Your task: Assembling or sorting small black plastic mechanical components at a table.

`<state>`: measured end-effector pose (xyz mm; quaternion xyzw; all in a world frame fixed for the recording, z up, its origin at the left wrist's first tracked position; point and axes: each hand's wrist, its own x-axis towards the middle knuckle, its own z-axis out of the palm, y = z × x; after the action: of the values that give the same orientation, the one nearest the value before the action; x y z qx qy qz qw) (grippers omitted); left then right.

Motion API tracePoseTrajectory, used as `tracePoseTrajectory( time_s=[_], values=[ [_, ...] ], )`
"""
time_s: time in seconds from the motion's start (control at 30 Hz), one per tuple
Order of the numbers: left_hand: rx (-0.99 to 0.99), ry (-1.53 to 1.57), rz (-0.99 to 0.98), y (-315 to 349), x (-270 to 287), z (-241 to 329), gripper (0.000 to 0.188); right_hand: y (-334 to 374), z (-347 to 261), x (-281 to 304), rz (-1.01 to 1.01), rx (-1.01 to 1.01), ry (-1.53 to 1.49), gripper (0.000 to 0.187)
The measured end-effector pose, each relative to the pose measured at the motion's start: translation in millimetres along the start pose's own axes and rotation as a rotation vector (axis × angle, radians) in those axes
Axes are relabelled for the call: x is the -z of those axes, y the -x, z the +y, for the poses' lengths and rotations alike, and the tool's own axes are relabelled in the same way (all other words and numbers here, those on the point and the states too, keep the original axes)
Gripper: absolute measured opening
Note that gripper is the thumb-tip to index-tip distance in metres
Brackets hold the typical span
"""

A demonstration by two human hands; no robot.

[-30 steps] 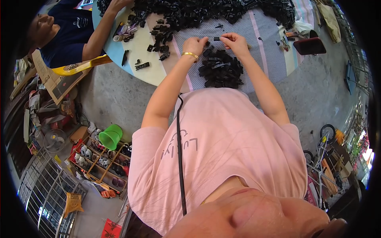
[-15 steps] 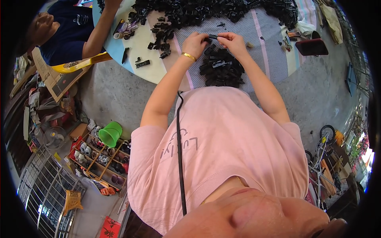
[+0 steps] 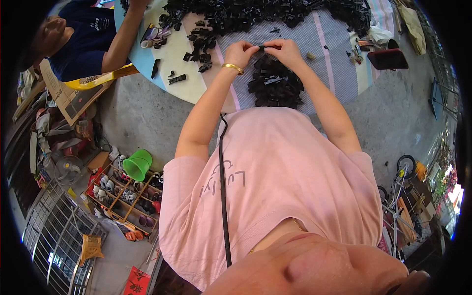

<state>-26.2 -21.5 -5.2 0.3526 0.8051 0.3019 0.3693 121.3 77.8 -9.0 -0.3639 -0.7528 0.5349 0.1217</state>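
Note:
Between my two hands is a small black plastic part [image 3: 261,48], its exact kind too small to make out. My left hand [image 3: 239,53] pinches one end of it, a gold bracelet round the wrist. The other end is pinched by the thumb and fingers of my right hand [image 3: 284,51]. Just below my hands, at the near edge of the table, lies a pile of similar black plastic parts [image 3: 275,86]. A far larger heap of black parts [image 3: 255,14] spreads across the back of the round table [image 3: 339,73].
A phone-like dark slab [image 3: 388,59] juts out at the table's right edge. Loose black pieces [image 3: 177,78] lie on the left side, close to a tape roll [image 3: 146,44]. Another person's arm [image 3: 123,44] reaches over the table at the far left. A black cable [image 3: 222,187] hangs down my shirt.
My hands have drawn closer together on the black part, so less of it shows between the fingers. My left wrist has turned slightly. The piles look the same.

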Motion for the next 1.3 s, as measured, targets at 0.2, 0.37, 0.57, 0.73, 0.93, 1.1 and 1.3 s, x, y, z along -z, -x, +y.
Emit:
tracePoseTrajectory(
  time_s=[0.2,0.37,0.57,0.73,0.93,1.1,1.3],
  values=[
    [0.208,0.059,-0.167,-12,2,4,0.026,-9,9,-3,-0.024,-0.029,0.028,0.022],
    [0.315,0.169,-0.260,-19,7,10,0.022,-15,6,-5,-0.029,-0.178,0.025,0.020],
    [0.330,0.129,-0.278,-23,6,15,0.023,-27,-13,0,-0.058,-0.204,0.424,0.028],
    [0.164,0.021,-0.184,-14,-1,-2,0.019,-16,-7,17,0.015,-0.081,0.372,0.031],
    [-0.273,0.185,-0.081,52,11,11,0.014,-23,66,169,0.762,-0.097,0.809,0.035],
    [-0.549,-0.152,-0.149,98,9,26,0.016,-33,92,207,0.607,-0.445,0.975,0.038],
    [-0.474,-0.057,-0.091,98,16,10,0.021,-37,87,198,0.700,-0.505,0.877,0.036]
  ],
)
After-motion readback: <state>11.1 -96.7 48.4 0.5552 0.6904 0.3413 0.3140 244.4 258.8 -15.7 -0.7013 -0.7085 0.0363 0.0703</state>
